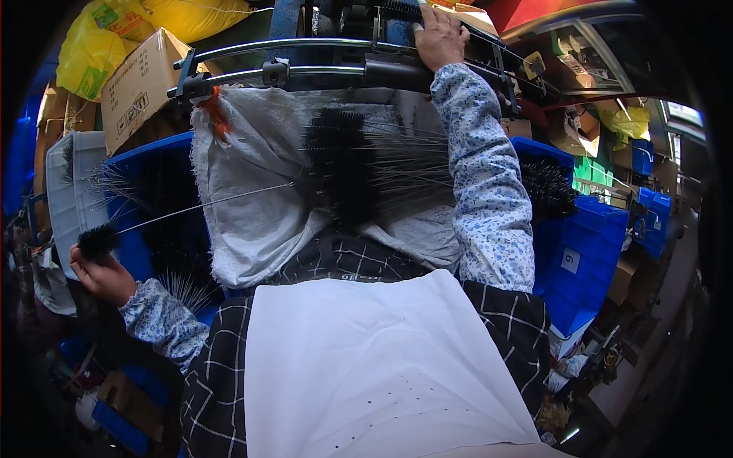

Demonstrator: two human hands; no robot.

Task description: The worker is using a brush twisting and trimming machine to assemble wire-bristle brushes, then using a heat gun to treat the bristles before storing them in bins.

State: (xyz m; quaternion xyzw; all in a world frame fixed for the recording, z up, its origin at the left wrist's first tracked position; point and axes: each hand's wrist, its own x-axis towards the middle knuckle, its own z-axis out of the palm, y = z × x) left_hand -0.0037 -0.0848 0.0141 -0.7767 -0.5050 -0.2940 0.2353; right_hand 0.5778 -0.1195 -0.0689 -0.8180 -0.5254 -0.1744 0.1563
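My left hand (105,278) is out at the far left, its fingers closed round the black bristle head of a wire-handled brush (99,241). The brush's thin metal stem (206,204) runs up and right toward my lap. A bundle of similar brushes (342,168) lies there on a white cloth (248,168), with black heads to the left and bare wire stems to the right. At the top, my right hand (441,38) reaches onto the machine (328,70), fingers bent at its far side. Whatever those fingers grip is hidden.
Metal rods of the machine cross in front of me. Blue bins (584,256) with brushes stand at both sides. A cardboard box (141,88), a pale grey crate (75,187) and yellow bags (92,49) are at the left. A red-framed cabinet (569,46) is at the far right.
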